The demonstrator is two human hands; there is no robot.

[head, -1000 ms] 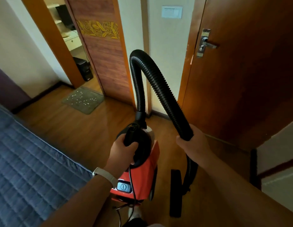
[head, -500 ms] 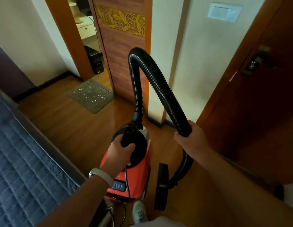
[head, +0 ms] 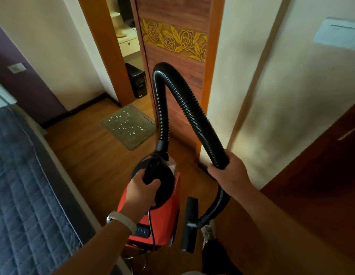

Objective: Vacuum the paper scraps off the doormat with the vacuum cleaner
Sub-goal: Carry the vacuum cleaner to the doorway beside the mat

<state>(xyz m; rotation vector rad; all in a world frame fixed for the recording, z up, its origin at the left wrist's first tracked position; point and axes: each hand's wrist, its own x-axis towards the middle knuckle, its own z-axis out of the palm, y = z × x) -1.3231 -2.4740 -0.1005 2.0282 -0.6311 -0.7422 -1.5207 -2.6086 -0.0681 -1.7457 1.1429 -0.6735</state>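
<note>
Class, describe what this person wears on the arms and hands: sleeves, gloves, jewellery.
Both forearms are bare, with no sleeves in view, and neither the left hand nor the right hand wears a glove. The left wrist carries a wristwatch with a pale beige strap and a silvery case. The right wrist is bare.

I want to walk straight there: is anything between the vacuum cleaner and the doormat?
Nothing visible does: only bare floor lies between the vacuum cleaner and the doormat; the bed is left of that path, the carved door right.
</note>
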